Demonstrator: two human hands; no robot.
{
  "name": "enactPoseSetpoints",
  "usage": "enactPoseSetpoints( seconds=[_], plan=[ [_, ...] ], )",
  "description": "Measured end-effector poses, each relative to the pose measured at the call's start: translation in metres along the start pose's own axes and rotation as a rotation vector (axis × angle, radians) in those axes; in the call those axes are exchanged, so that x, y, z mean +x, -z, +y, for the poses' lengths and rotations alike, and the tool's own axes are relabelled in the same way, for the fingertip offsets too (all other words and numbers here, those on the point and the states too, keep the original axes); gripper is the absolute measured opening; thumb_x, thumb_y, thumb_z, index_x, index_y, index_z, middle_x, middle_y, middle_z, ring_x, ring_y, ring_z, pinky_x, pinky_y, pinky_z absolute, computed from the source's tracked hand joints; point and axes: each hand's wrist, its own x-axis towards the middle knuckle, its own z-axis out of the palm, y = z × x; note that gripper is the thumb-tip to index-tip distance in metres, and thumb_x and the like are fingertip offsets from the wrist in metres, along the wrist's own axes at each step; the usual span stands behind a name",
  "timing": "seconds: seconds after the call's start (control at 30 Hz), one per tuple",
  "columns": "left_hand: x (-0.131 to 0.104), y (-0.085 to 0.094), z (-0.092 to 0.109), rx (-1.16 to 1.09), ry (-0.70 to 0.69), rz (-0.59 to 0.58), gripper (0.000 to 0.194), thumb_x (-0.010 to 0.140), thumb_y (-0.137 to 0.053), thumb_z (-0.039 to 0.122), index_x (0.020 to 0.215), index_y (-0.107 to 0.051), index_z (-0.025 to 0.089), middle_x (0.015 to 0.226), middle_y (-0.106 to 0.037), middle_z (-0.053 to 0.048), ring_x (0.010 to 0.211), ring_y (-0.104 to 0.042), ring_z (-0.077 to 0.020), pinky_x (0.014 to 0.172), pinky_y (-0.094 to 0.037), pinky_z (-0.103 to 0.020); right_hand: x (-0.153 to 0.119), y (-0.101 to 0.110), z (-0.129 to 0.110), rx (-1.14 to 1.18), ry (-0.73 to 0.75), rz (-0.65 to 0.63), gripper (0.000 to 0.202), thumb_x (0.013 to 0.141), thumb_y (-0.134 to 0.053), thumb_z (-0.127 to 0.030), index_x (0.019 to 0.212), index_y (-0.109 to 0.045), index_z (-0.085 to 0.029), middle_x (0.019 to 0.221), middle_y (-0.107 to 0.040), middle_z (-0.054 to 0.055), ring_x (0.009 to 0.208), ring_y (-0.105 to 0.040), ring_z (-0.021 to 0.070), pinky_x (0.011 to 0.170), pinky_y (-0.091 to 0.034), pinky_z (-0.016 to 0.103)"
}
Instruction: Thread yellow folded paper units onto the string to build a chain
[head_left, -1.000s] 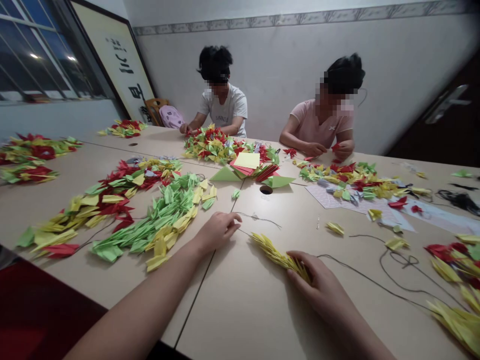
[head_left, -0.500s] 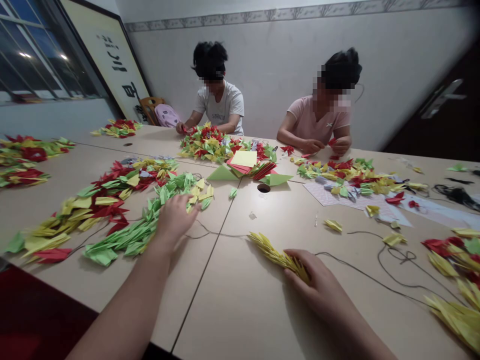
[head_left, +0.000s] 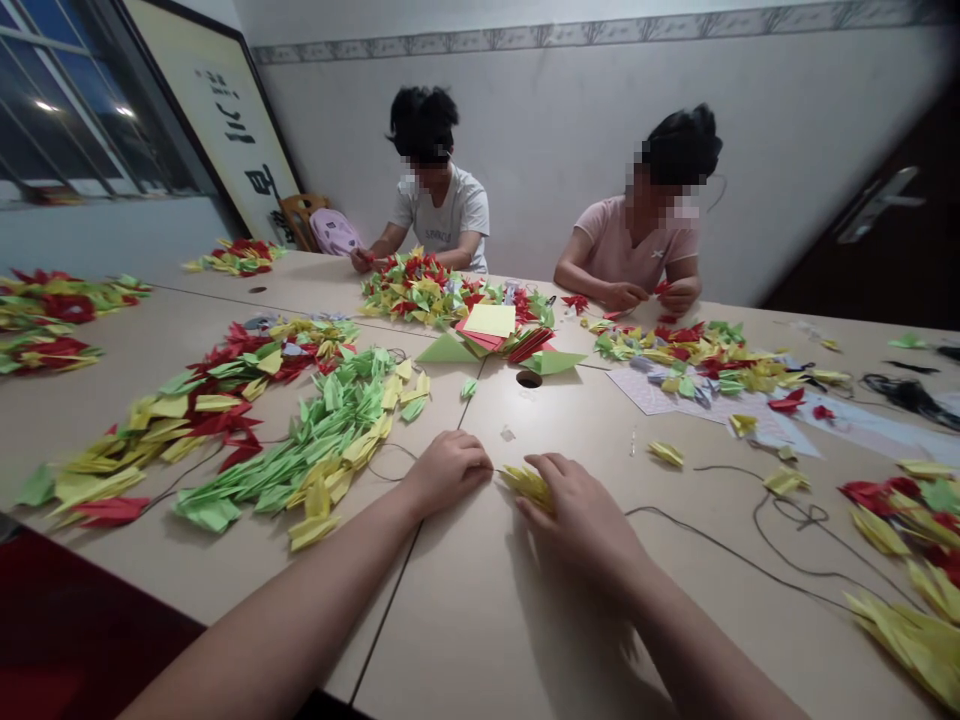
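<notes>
My left hand [head_left: 452,472] is closed at mid-table, its fingertips pinching a thin dark cord [head_left: 391,447]. A short bit of that cord shows between the fingertips and a threaded row of yellow folded-paper pieces [head_left: 523,482]. My right hand [head_left: 574,497] curves over the row with thumb and fingers around it, hiding most of it. Beyond the right hand the cord [head_left: 697,536] runs on toward the right edge. Left of my left hand lie strung green folded-paper pieces [head_left: 292,440], with yellow folded-paper pieces [head_left: 337,468] along their near side.
Mixed red, yellow and green paper heaps [head_left: 420,285] cover the far side, where two people sit. Square paper sheets [head_left: 490,320] lie near a round table hole [head_left: 529,379]. Looped cord [head_left: 810,515] and more yellow pieces [head_left: 907,635] are at right.
My left hand has left the green and yellow pieces and moved right to the cord beside the yellow row. My right hand has shifted left and forward along the row.
</notes>
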Motion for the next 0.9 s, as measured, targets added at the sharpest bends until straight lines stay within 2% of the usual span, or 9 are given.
enactPoseSetpoints(
  seconds=[0.07, 0.17, 0.27, 0.5, 0.9],
  plan=[
    [-0.001, 0.001, 0.000, -0.025, 0.006, -0.009, 0.012, 0.080, -0.052, 0.022, 0.078, -0.063, 0.018, 0.080, -0.062, -0.002, 0.081, -0.053, -0.0151, 0.076, -0.038, -0.027, 0.010, -0.009, -0.009, -0.094, -0.002, -0.017, 0.030, 0.079, -0.046, -0.033, 0.105, -0.051, -0.019, 0.097, -0.058, 0.009, 0.089, -0.052, 0.0236, 0.069, -0.039, 0.033],
    [-0.002, 0.002, 0.000, -0.071, 0.041, -0.018, 0.009, 0.079, -0.052, 0.019, 0.077, -0.061, 0.017, 0.076, -0.062, -0.001, 0.077, -0.054, -0.0139, 0.073, -0.040, -0.024, 0.017, -0.019, -0.015, -0.178, -0.005, -0.039, 0.016, 0.083, -0.039, -0.026, 0.089, -0.053, -0.019, 0.085, -0.058, 0.007, 0.080, -0.054, 0.0209, 0.061, -0.036, 0.029],
    [-0.003, 0.001, -0.001, -0.129, 0.068, -0.036, 0.010, 0.079, -0.050, 0.017, 0.077, -0.060, 0.017, 0.077, -0.061, -0.001, 0.076, -0.054, -0.0126, 0.070, -0.041, -0.022, 0.015, -0.024, -0.013, -0.186, -0.001, -0.043, 0.016, 0.086, -0.035, -0.022, 0.081, -0.050, -0.019, 0.081, -0.058, 0.005, 0.075, -0.055, 0.0182, 0.058, -0.032, 0.027],
    [-0.003, -0.001, -0.001, -0.154, 0.059, -0.045, 0.011, 0.079, -0.048, 0.015, 0.077, -0.059, 0.018, 0.079, -0.059, 0.000, 0.076, -0.054, -0.0116, 0.069, -0.041, -0.020, 0.011, -0.025, -0.007, -0.149, 0.021, -0.026, 0.018, 0.087, -0.032, -0.023, 0.079, -0.049, -0.020, 0.079, -0.057, 0.003, 0.073, -0.055, 0.0165, 0.057, -0.031, 0.025],
    [-0.004, 0.000, 0.001, -0.151, 0.099, -0.062, 0.009, 0.078, -0.052, 0.018, 0.076, -0.061, 0.017, 0.079, -0.060, -0.001, 0.075, -0.055, -0.0118, 0.069, -0.041, -0.020, 0.010, -0.018, -0.010, -0.114, -0.009, -0.022, 0.012, 0.082, -0.040, -0.021, 0.082, -0.052, -0.021, 0.081, -0.060, 0.002, 0.074, -0.055, 0.0160, 0.058, -0.033, 0.024]
  ],
)
